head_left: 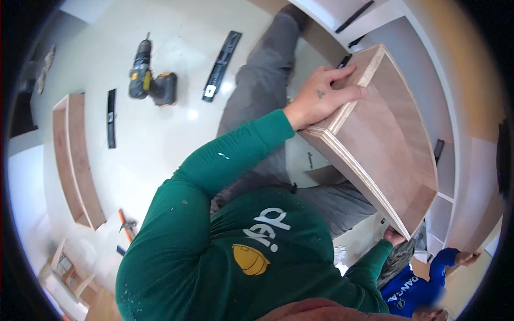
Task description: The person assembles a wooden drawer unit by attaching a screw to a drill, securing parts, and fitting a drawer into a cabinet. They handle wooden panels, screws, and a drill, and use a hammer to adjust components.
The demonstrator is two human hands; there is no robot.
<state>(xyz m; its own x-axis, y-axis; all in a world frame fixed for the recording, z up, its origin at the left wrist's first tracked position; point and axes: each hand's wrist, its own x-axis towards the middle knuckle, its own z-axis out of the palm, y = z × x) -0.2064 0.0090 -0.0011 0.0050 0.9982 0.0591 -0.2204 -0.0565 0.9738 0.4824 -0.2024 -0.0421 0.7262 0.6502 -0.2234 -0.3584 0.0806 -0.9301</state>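
Note:
A plywood drawer box (383, 139) is held tilted at my right, against the opening of a white cabinet (423, 64). My left hand (324, 96) grips the box's upper end panel, thumb on the inner side and fingers over the outer face. At the box's lower corner, my right hand (395, 235) supports it from beneath; most of its fingers are hidden behind the panel. Black drawer slides show inside the cabinet, one slide (354, 16) near the top and another slide (439, 151) beyond the box's far side.
On the pale floor to the left lie a cordless drill (147, 80), two black drawer slides (222, 67), another plywood drawer box (75, 160) and an orange-handled hammer (126, 224). My grey-trousered leg (262, 80) stretches ahead. A person in a blue shirt (407, 289) is at the lower right.

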